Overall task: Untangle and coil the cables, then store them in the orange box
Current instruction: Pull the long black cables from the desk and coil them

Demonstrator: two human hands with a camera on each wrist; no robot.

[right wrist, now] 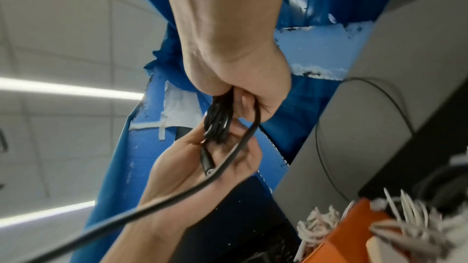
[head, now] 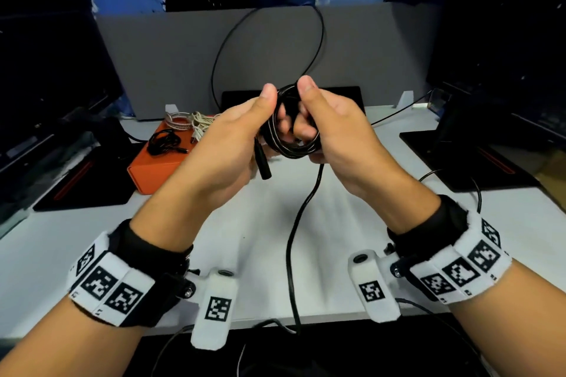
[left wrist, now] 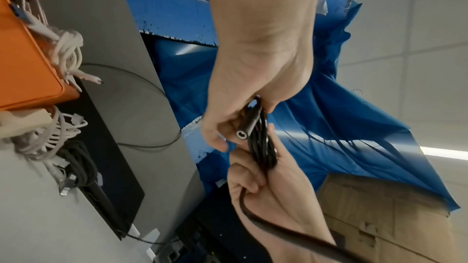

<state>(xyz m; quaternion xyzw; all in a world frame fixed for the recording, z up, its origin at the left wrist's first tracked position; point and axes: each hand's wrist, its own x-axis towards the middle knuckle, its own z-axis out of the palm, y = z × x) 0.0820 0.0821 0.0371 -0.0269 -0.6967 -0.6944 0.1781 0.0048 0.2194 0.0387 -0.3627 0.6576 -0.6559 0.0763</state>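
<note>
A black cable coil [head: 291, 144] is held up above the white table [head: 337, 208] between both hands. My left hand [head: 263, 110] pinches the coil's left side, thumb on top, and the cable's black plug end [head: 264, 167] sticks down below that hand. My right hand [head: 309, 107] grips the right side, with fingers curled through the loop. The loose tail [head: 294, 239] hangs from the coil down past the table's front edge. The orange box [head: 153, 168] stands at the left, with a small black coil [head: 164, 142] and pale cables [head: 196, 124] lying on it.
A thin black cable [head: 320, 40] loops in front of the grey partition [head: 153, 64] behind the hands. Black mats [head: 82, 190] lie at both sides of the table, dark monitors beyond them. More wires hang below the table's front edge.
</note>
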